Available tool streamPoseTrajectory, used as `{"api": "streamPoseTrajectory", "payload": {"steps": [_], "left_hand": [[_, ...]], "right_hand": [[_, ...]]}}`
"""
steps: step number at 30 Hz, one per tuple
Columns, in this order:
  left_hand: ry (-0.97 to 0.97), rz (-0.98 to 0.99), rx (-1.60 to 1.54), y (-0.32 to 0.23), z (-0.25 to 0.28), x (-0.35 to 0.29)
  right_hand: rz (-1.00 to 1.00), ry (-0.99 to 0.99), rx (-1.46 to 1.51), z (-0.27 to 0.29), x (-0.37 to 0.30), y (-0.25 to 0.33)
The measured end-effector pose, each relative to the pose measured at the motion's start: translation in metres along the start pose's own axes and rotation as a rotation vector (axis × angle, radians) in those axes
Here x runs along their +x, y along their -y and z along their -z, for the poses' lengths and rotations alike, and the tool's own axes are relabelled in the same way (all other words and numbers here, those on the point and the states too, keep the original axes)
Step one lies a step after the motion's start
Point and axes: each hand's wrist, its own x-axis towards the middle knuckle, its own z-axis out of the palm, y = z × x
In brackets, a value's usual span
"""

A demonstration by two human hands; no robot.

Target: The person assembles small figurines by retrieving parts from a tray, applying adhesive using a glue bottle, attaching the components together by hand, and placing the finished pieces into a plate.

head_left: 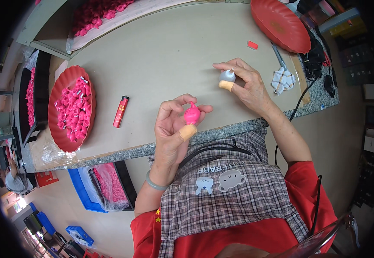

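Between the fingers and thumb of my left hand point(169, 124) is a small bright pink figurine point(191, 115) with a pointed top, held upright above the table near its front edge. My right hand point(252, 88) grips a small pale squeeze bottle point(226, 76) with a narrow tip, to the right of the figurine and apart from it. Tan finger covers sit on both thumbs. To the left, a red scalloped dish point(54, 122) holds many similar pink pieces point(74, 109), some with silvery spots.
A red lighter point(120, 112) lies between dish and left hand. At right are a checked cloth point(283, 80), a pen point(278, 56), a red rectangle point(252, 45), another red dish point(277, 26) and cables point(312, 64). Pink pieces fill a shelf point(96, 19) at back left.
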Motion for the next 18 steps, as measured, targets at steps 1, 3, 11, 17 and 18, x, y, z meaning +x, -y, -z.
{"api": "streamPoseTrajectory", "payload": {"steps": [1, 3, 11, 17, 18], "left_hand": [[-0.031, 0.020, 0.014, 0.000, -0.001, 0.000], [-0.066, 0.036, 0.033, -0.001, 0.000, -0.001], [-0.077, 0.055, 0.032, 0.002, 0.003, 0.004], [-0.200, 0.034, 0.245, 0.004, -0.002, 0.001], [-0.221, 0.009, 0.294, 0.001, -0.006, 0.000]], "right_hand": [[-0.003, 0.000, -0.013, 0.000, 0.000, 0.000], [0.002, -0.005, -0.007, -0.002, 0.002, 0.002], [0.051, -0.038, -0.076, 0.003, 0.005, -0.003], [0.085, 0.012, -0.048, 0.017, -0.005, -0.005], [0.096, 0.023, -0.028, 0.019, -0.005, -0.004]]}}
